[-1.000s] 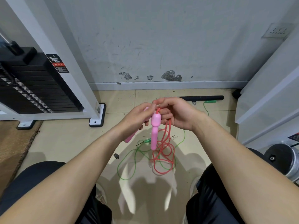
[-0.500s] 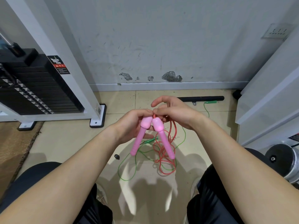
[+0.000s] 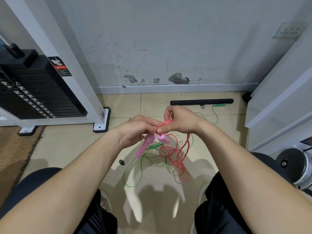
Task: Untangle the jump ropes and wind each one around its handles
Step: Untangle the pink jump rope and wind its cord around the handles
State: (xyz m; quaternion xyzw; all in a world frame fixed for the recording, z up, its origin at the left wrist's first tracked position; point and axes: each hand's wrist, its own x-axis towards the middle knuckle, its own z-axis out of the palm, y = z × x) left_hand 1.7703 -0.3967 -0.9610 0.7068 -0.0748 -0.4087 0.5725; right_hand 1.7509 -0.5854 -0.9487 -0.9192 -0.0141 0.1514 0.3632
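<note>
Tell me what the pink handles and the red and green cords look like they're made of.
The pink handles: probably moulded plastic, smooth, matt, rounded ends. The red cord: likely PVC or rubber, glossy, holding springy loops. The green cord: seemingly same thin, glossy kind.

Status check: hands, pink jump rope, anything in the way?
Left hand grips pink handles at their tops. Right hand pinches red rope above them; rest hangs loose, unwound. Green rope sprawls on floor beneath; crossing unclear.
</note>
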